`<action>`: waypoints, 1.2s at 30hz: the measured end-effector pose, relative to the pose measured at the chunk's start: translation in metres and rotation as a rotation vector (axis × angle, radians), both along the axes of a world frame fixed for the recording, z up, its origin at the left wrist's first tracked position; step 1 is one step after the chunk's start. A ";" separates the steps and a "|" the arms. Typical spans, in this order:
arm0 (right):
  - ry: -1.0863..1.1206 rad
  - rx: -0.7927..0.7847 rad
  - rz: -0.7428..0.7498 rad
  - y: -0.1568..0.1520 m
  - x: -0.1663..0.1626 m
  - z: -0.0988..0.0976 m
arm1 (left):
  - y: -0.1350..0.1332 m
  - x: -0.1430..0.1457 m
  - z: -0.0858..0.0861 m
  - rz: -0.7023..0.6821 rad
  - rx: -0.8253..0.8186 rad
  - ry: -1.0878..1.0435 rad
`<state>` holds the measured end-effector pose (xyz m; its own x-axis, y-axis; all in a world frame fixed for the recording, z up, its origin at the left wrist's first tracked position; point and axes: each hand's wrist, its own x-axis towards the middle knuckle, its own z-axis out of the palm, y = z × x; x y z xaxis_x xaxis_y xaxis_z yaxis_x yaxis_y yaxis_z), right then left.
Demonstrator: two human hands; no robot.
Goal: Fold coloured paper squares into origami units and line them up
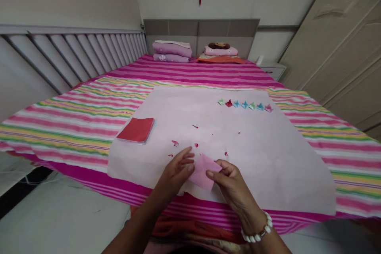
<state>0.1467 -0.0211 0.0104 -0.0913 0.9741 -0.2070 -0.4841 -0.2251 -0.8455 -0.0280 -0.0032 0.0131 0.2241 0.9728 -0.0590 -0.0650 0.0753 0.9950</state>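
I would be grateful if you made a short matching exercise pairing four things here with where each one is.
Things:
1. Pink paper
2. Paper stack
3. Folded shapes
4. Bracelet

Places:
A. In a row, toward the far right of the white sheet
B. Around the right wrist
C. Held by the right hand
D. At the white sheet's left side

Pairs: 1-C, 2-D, 3-A, 4-B
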 end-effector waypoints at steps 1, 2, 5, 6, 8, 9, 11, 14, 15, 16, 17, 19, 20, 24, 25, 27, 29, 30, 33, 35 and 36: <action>-0.007 0.001 -0.001 0.000 -0.001 0.000 | -0.001 -0.002 0.001 0.036 0.072 0.067; -0.011 0.005 -0.001 -0.001 -0.001 0.000 | -0.002 -0.003 0.001 0.062 0.143 0.132; -0.006 0.037 -0.014 0.000 -0.001 0.000 | -0.006 -0.003 0.005 0.059 0.349 0.251; -0.003 0.052 -0.019 0.000 -0.001 -0.001 | -0.007 -0.002 0.007 0.038 0.401 0.267; -0.006 0.073 -0.026 0.001 0.000 -0.003 | -0.010 0.001 0.010 -0.011 0.434 0.269; -0.009 0.076 -0.026 0.002 0.000 -0.004 | -0.011 0.003 0.011 -0.041 0.404 0.259; -0.019 0.073 -0.018 0.001 0.000 -0.005 | -0.013 0.005 0.013 -0.089 0.300 0.223; -0.065 0.070 -0.010 0.000 -0.001 -0.005 | -0.013 0.007 0.012 -0.093 0.157 0.148; -0.085 0.071 -0.009 -0.001 -0.001 -0.004 | -0.013 0.007 0.011 -0.092 0.119 0.125; -0.099 0.074 -0.009 -0.001 -0.002 -0.004 | -0.012 0.007 0.011 -0.092 0.082 0.097; -0.106 0.076 -0.008 -0.001 -0.002 -0.004 | -0.012 0.007 0.011 -0.102 0.047 0.062; -0.099 0.079 -0.006 -0.002 -0.002 -0.004 | -0.012 0.008 0.012 -0.142 0.005 -0.005; -0.091 0.081 -0.008 -0.002 -0.002 -0.004 | -0.013 0.008 0.012 -0.163 0.000 -0.029; -0.095 0.099 -0.022 -0.002 0.001 -0.007 | -0.013 0.006 0.014 -0.182 0.009 -0.025; -0.092 0.111 -0.016 -0.002 0.001 -0.007 | -0.013 0.005 0.015 -0.168 0.008 -0.013; -0.074 0.138 0.010 -0.002 0.003 -0.008 | -0.012 0.003 0.015 -0.158 0.006 0.014; -0.059 0.168 0.032 -0.003 0.004 -0.007 | -0.012 0.001 0.017 -0.175 0.006 0.031; -0.062 0.183 0.042 -0.004 0.004 -0.007 | -0.012 0.001 0.017 -0.187 0.009 0.031; -0.074 0.242 0.088 -0.006 0.006 -0.006 | -0.013 0.001 0.019 -0.190 0.029 0.026; -0.069 0.272 0.118 -0.007 0.007 -0.005 | -0.013 0.003 0.019 -0.145 0.050 0.055; -0.070 0.273 0.120 -0.007 0.007 -0.005 | -0.013 0.004 0.018 -0.110 0.069 0.077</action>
<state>0.1537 -0.0280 0.0055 -0.2034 0.9778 0.0509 -0.4063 -0.0370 -0.9130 -0.0240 -0.0162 0.0308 0.3269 0.9450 -0.0146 0.0171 0.0095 0.9998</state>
